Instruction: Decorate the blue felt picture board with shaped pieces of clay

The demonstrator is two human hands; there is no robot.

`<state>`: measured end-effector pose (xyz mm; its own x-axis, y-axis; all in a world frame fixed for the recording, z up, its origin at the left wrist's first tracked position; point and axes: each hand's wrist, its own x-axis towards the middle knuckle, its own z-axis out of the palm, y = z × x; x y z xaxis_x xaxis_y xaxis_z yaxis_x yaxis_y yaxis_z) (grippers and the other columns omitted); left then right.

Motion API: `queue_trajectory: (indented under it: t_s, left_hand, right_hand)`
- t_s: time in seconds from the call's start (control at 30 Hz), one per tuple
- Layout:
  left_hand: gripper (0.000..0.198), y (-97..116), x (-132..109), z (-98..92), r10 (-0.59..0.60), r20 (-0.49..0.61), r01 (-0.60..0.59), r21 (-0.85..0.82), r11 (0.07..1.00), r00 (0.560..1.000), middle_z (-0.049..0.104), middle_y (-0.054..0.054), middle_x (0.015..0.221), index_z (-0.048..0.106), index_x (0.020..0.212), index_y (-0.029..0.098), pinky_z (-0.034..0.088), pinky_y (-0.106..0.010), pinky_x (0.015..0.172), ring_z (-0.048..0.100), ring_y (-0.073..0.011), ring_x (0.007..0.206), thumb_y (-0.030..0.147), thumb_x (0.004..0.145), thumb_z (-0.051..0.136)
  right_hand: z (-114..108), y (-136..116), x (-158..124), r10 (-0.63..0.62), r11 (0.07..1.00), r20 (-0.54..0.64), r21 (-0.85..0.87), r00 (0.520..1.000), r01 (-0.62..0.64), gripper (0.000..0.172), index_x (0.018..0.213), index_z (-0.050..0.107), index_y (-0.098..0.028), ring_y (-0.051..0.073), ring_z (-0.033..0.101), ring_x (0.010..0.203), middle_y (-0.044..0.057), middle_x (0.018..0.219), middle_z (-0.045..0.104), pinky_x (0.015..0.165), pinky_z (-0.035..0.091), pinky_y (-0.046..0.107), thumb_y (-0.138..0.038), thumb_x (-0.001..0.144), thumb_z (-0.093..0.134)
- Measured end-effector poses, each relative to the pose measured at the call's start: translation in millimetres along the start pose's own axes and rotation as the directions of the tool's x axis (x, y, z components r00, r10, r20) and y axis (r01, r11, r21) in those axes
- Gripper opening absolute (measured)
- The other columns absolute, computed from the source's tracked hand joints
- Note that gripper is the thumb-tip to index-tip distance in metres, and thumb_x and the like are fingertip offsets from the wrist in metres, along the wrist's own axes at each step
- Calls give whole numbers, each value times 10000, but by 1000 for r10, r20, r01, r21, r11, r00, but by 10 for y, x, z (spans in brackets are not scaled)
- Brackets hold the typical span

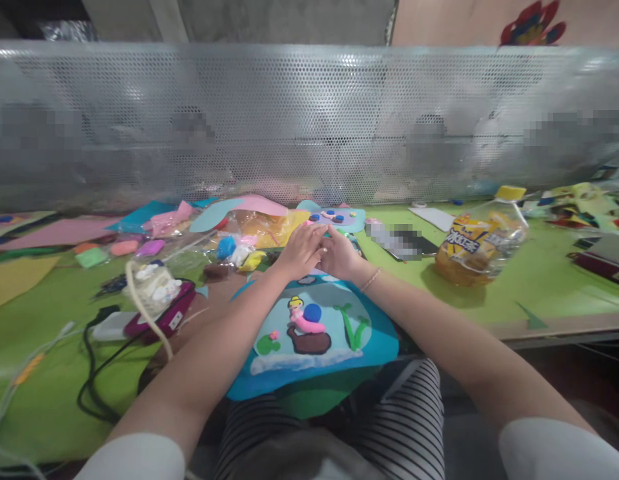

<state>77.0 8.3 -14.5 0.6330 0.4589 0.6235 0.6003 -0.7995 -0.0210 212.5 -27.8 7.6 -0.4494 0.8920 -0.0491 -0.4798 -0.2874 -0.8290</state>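
Observation:
My left hand (303,251) and my right hand (342,255) meet over the far edge of a blue craft picture (284,381). Their palms and fingers are pressed against each other, the left fingers lying across the right. Whatever may be between them is hidden. The picture carries clay shapes: a pink snail (308,323) with a blue shell and yellow top, a brown piece (309,341) below it, green plants (353,330), and a white strip along the bottom. Just beyond my hands lies another craft picture (356,223) with blue and pink clay pieces.
Plastic bags with coloured clay (234,250) and paper sheets (69,231) lie to the left, near a power bank (109,327) and cables. On the right stand a tea bottle (482,243), a phone (402,241) and paper scraps. A perforated metal screen (309,120) closes the back.

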Motion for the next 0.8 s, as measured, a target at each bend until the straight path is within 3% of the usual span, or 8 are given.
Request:
queue_trajectory:
  t_s: [0.8]
  left_hand:
    - [500,11,13,6,22,-9,-22,31,999,1000,450,-162,1338,364,1352,101,242,-475,1077,347,-274,1282,343,917,313]
  right_hand:
    - [23,-9,-8,3,1000,-1,-23,1000,-3,565,1027,591,-204,181,612,710,32,762,654,706,500,325,-588,920,192]
